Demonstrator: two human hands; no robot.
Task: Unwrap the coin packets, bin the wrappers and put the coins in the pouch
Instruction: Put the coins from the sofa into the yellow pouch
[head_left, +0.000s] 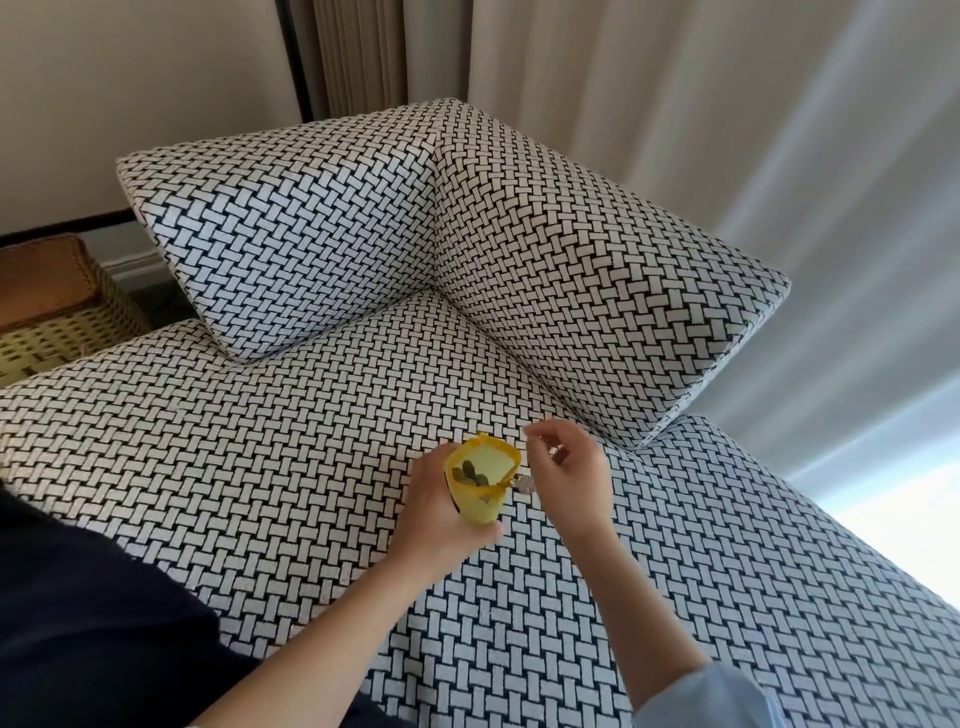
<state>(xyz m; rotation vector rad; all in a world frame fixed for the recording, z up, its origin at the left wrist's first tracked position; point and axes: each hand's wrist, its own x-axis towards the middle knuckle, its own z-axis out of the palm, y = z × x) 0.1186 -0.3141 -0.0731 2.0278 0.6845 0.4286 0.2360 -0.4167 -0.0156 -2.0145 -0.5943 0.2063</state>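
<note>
My left grip (441, 512) is wrapped round the yellow pouch (485, 501), holding it upright just above the sofa seat (260, 467); pouch mouth is open toward me, w/ several dark coins (467, 474) lying inside; a small silvery piece (523, 484) sticks out at the pouch's right rim; my right grip (566, 467) hangs just beside the pouch on its right, fingers curled inward; smth pale glints betw. them, can't tell if it holds anything; patterned back cushions (363, 234) stand behind; woven basket (62, 332) far left; curtain (779, 130) on the right.
</note>
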